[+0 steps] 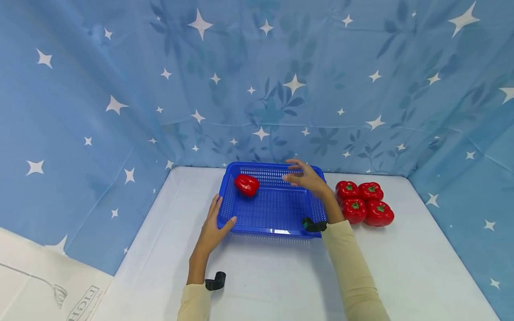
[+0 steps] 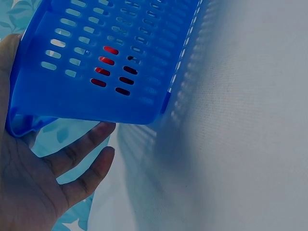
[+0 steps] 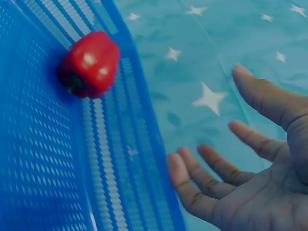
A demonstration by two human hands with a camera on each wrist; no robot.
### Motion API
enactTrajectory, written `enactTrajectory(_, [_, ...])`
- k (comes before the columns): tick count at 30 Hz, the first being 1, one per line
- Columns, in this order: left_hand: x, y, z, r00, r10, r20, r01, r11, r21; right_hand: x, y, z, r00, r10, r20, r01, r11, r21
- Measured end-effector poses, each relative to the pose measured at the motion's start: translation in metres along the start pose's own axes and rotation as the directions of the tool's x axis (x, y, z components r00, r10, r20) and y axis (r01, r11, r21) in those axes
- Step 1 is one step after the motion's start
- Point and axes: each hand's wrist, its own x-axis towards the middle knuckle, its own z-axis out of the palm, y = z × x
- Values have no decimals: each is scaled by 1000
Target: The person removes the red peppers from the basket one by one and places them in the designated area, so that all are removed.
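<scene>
A blue plastic basket (image 1: 273, 209) with slotted walls stands on the white table. One red bell pepper (image 1: 246, 185) lies inside it, in the far left corner; the right wrist view shows the pepper (image 3: 91, 65) against the basket wall. My left hand (image 1: 213, 229) is at the basket's left side, fingers spread along the rim and thumb over the near corner. In the left wrist view the left hand (image 2: 43, 178) is beside the basket's end wall. Over the right part of the basket my right hand (image 1: 307, 178) hovers with fingers apart, holding nothing.
Several red bell peppers (image 1: 363, 203) with green stems sit in a cluster on the table, right of the basket. A blue star-patterned curtain (image 1: 257, 89) stands behind and at both sides. The white tabletop (image 1: 273, 276) extends in front of the basket.
</scene>
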Motion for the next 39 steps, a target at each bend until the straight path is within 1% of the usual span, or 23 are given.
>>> enactTrajectory(3, [-1,0,1,1000,5,1,-5,1000,-1,10,1,14,995,88,43,-90,996,29])
enactTrajectory(6, [-2,1,1,1000,5,1,-5,1000,2,21,4,28,987,146,66,-151,986,76])
enactTrajectory(10, [-2,1,0,1000,0,-9,0,1000,5,35,7,45,974,201,104,-214,966,142])
enactTrajectory(13, [-2,0,0,1000,0,-10,0,1000,4,44,8,56,958,256,128,-277,940,199])
enactTrajectory(16, [-2,0,0,1000,-6,-3,6,1000,7,50,9,63,937,317,147,-345,904,251])
enactTrajectory(20, [-1,0,1,1000,-11,-9,11,1000,13,57,10,72,911,381,159,-411,874,258])
enactTrajectory(24, [-1,0,1,1000,-4,-7,4,1000,13,61,12,79,898,411,155,-438,867,238])
enactTrajectory(28, [-1,1,1,1000,0,-8,0,1000,12,65,16,85,892,419,166,-450,852,267])
enactTrajectory(30, [-1,1,1,1000,4,-12,-4,1000,8,68,17,89,893,418,166,-449,845,290])
enactTrajectory(33, [-1,1,1,1000,11,-17,-11,1000,7,71,17,94,899,413,148,-439,848,298])
enactTrajectory(36, [-1,1,1,1000,15,-15,-15,1000,10,73,18,100,905,404,133,-425,863,273])
enactTrajectory(39, [-1,1,2,1000,3,-16,-3,1000,9,75,19,106,911,392,127,-412,878,243])
